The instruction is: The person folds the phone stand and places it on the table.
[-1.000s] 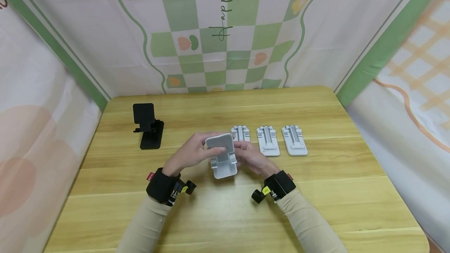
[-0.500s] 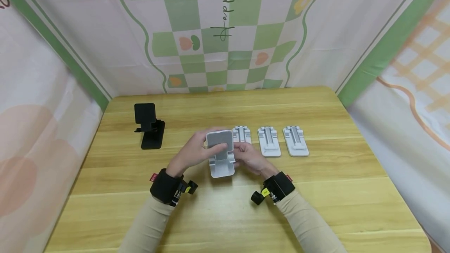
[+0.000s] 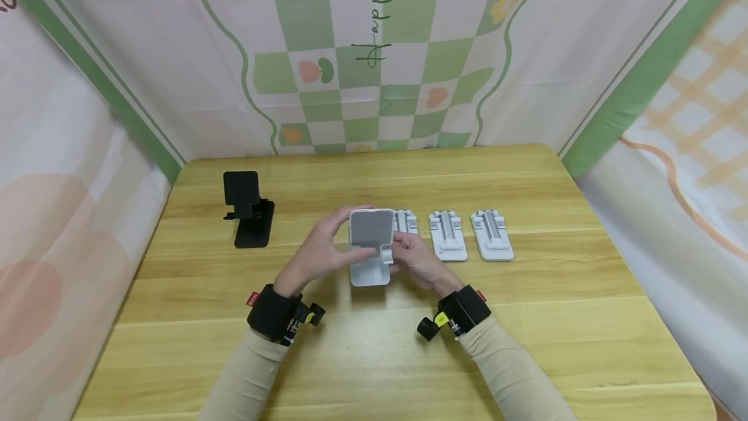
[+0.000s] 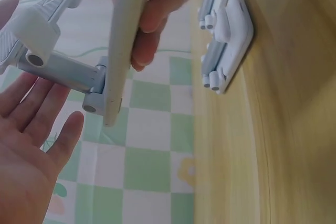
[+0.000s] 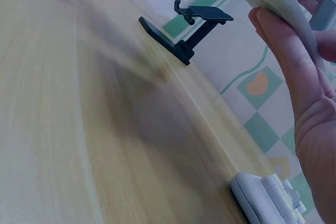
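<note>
Both hands hold a white phone stand (image 3: pixel 372 227) above the middle of the table, its grey-padded plate facing up toward the head camera. The left hand (image 3: pixel 315 253) has its thumb across the front of the plate and fingers behind; in the left wrist view those fingers touch the unfolded grey arm (image 4: pixel 65 72). With thumb and fingers, the right hand (image 3: pixel 422 260) grips the flat base (image 4: pixel 123 45) from the right side. The base stands at an angle to the arm. Part of the stand's left edge is hidden by the left thumb.
Three folded white phone stands lie in a row behind and right of the hands: one partly hidden (image 3: pixel 406 221), a middle one (image 3: pixel 447 236) and a right one (image 3: pixel 493 235). An unfolded black phone stand (image 3: pixel 241 188) stands at the back left of the wooden table (image 3: pixel 374 356).
The held phone stand has tilted, its plate now more upright and slightly higher and to the right. The left hand moved up with it; the right hand keeps its grip, nearly in place.
</note>
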`<state>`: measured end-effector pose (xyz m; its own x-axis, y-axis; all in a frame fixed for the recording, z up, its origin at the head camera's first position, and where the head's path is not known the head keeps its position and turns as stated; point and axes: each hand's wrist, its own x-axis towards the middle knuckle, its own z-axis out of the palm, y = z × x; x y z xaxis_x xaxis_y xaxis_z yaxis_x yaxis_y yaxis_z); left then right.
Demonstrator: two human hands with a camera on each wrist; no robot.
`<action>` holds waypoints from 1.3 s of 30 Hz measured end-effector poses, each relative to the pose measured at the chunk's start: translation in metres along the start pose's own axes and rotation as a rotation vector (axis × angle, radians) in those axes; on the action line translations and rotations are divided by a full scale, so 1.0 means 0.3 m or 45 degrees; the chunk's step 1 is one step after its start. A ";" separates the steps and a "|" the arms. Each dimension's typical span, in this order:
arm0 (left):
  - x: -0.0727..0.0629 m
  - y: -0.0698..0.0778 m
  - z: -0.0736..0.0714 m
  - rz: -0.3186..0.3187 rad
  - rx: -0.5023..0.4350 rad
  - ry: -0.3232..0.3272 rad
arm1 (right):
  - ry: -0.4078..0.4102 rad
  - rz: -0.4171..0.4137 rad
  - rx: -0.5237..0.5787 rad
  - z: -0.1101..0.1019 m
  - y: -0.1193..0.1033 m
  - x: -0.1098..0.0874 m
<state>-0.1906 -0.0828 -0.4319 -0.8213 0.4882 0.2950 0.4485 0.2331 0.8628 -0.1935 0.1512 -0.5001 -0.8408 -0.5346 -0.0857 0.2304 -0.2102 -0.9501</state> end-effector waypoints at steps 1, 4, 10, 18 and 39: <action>0.000 -0.003 0.000 0.008 0.004 -0.004 | 0.004 -0.002 0.002 -0.001 0.000 0.001; 0.000 -0.010 0.001 0.020 0.039 -0.009 | 0.012 -0.008 -0.005 -0.003 0.003 0.005; 0.001 -0.024 0.004 0.032 0.084 0.000 | 0.023 -0.026 0.010 -0.005 0.007 0.008; 0.002 -0.028 0.010 0.007 0.099 0.013 | 0.070 0.008 0.049 0.002 -0.003 0.000; 0.003 -0.037 0.019 -0.028 0.096 0.045 | 0.066 0.018 0.045 -0.009 0.010 0.000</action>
<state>-0.1943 -0.0800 -0.4436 -0.8425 0.4526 0.2920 0.4545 0.3064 0.8364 -0.1940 0.1528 -0.5038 -0.8615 -0.4945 -0.1154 0.2589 -0.2321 -0.9376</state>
